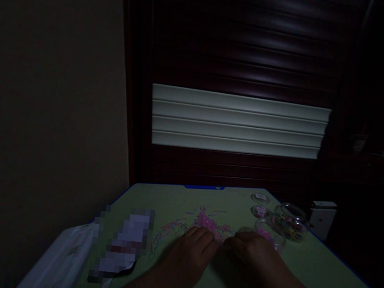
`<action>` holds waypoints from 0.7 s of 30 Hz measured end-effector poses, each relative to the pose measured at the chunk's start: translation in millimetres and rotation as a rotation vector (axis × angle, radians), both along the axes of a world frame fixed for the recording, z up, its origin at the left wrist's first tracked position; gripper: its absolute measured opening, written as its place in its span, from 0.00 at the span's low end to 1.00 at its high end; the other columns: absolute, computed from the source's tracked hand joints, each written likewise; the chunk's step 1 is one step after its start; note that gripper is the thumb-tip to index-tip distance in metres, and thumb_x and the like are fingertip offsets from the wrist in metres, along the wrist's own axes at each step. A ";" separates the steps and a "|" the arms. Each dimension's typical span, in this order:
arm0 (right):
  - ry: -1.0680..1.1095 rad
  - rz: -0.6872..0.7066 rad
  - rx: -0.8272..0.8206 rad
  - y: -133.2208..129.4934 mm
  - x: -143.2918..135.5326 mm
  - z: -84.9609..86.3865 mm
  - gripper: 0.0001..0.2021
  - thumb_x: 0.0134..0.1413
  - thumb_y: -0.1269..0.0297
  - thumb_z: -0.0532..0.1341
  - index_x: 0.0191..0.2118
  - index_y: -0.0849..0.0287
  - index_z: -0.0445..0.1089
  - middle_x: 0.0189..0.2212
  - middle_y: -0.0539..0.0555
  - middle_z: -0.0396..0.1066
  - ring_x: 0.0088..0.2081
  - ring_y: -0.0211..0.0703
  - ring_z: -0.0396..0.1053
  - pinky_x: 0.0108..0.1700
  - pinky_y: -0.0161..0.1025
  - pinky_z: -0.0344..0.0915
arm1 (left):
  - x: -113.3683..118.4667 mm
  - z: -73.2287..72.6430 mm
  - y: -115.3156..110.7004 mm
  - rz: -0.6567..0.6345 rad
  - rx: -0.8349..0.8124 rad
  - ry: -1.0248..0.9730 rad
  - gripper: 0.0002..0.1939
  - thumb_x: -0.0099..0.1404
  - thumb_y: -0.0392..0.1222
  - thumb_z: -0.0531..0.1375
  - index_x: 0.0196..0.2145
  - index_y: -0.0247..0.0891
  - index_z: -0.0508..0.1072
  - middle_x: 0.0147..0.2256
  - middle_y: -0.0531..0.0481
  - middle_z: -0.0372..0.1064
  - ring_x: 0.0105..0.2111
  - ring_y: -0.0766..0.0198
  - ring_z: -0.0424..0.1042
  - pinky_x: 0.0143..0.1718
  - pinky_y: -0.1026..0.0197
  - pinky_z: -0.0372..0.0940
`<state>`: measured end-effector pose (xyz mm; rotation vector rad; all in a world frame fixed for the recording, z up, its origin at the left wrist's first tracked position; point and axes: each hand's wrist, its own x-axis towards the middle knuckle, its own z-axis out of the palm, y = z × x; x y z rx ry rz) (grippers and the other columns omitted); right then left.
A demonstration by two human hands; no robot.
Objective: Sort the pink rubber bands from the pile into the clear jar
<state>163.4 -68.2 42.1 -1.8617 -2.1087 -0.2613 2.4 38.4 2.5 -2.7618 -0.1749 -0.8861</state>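
A loose pile of pink bands lies on the green table, with thin pastel loops spread to its left. At the near edge of the pile is my left hand, back upward, fingers curled together. Close to its right, my right hand has its fingers pinched together, the tips almost meeting the left hand's. Whatever lies between the fingertips is too small and dark to make out. Just behind my right hand stands a clear round container with pink pieces in it.
Right of the hands sit a clear tub of coloured bands, a small round dish and a clear lid. On the left lie a blurred-out object and a white case. A white box stands beyond the right edge.
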 end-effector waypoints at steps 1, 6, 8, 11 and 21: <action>-0.001 0.000 -0.004 -0.4 -1.0 1.6 0.09 0.51 0.77 0.57 0.32 0.57 0.73 0.28 0.51 0.73 0.31 0.37 0.69 0.32 0.31 0.56 | 0.1 0.2 -0.1 -0.003 0.002 -0.001 0.08 0.67 0.28 0.48 0.35 0.34 0.64 0.33 0.49 0.63 0.33 0.60 0.62 0.37 0.56 0.62; -0.037 -0.006 0.048 0.0 -2.0 1.1 0.10 0.50 0.77 0.56 0.30 0.57 0.71 0.27 0.51 0.72 0.29 0.38 0.68 0.31 0.32 0.55 | -0.5 0.7 -1.0 0.004 0.017 0.002 0.10 0.67 0.28 0.46 0.35 0.34 0.65 0.33 0.49 0.63 0.34 0.60 0.62 0.38 0.56 0.62; -0.046 -0.002 0.069 0.3 -1.0 -0.7 0.09 0.52 0.76 0.55 0.29 0.57 0.71 0.26 0.51 0.72 0.29 0.39 0.68 0.31 0.33 0.55 | -0.7 0.7 -1.2 0.003 0.018 0.012 0.10 0.67 0.28 0.46 0.35 0.34 0.65 0.33 0.49 0.63 0.34 0.60 0.62 0.37 0.56 0.63; -0.058 -0.006 0.069 0.6 0.6 -2.6 0.10 0.52 0.76 0.54 0.28 0.57 0.70 0.26 0.52 0.72 0.28 0.38 0.68 0.29 0.33 0.55 | -0.5 0.8 -1.2 -0.005 0.022 0.002 0.10 0.67 0.28 0.46 0.35 0.34 0.65 0.33 0.48 0.63 0.33 0.60 0.62 0.37 0.55 0.63; -0.043 -0.004 0.068 0.7 3.3 -3.2 0.11 0.50 0.79 0.54 0.27 0.58 0.70 0.26 0.50 0.70 0.28 0.37 0.67 0.29 0.32 0.54 | -0.2 0.3 -1.5 -0.001 0.020 0.020 0.08 0.67 0.29 0.48 0.37 0.34 0.66 0.34 0.48 0.63 0.35 0.59 0.63 0.38 0.54 0.63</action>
